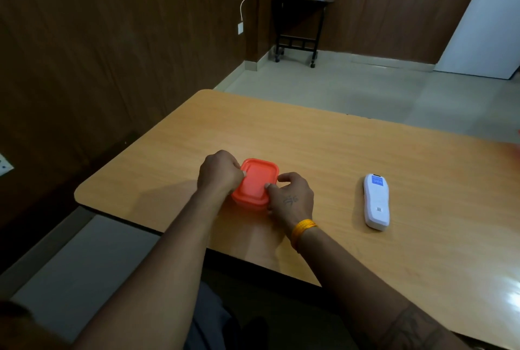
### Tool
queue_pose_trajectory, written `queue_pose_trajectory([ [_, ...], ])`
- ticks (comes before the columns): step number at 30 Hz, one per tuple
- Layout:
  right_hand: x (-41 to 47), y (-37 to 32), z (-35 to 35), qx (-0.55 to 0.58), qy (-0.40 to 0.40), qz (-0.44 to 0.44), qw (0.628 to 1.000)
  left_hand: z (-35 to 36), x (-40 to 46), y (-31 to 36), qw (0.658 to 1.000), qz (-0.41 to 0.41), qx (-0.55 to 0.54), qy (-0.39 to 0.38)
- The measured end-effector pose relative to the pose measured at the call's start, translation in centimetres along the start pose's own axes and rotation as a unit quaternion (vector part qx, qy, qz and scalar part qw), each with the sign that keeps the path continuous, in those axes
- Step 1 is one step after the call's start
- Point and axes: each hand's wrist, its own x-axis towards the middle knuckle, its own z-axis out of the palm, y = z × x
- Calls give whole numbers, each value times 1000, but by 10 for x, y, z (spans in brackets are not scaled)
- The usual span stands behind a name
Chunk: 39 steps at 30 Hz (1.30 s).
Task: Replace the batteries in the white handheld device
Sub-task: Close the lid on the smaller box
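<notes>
Head view: counter (323, 149) carries an orange lidded box (255, 182), clasped on both sides. Left hand (219, 173) curls over its left edge, right hand (291, 199) pinches the near-right rim, thumb on lid. Risk: if the lid pops off suddenly, the box may tip and spill; contents unseen. White handheld device (377, 202) lies flat, well right of the right hand, untouched.
</notes>
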Motion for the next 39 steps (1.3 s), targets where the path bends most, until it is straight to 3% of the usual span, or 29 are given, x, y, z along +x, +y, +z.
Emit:
queue_pose_trajectory([
  [5,-5,-6,-4,10,-13,30,999,3,4,0,999,-29,31,-25],
  [9,-7,-6,-14,60,-17,40,997,4,1,6,999,-14,-10,-51],
  [14,-6,-11,-15,96,2,14,995,7,-6,15,998,-20,-59,-23],
  [20,-3,-35,-11,140,-61,70,986,9,-15,29,990,1,-140,4],
  [26,1,-37,-8,146,-12,17,989,3,-19,42,968,-61,-241,-37],
  [31,1,-42,-20,148,-33,29,988,5,-22,39,964,-53,-257,-52],
  [35,10,-52,-32,133,-10,16,991,6,-24,43,967,5,-246,-62],
  [39,7,-49,-35,94,-21,-9,995,6,-25,45,939,-64,-323,-100],
])
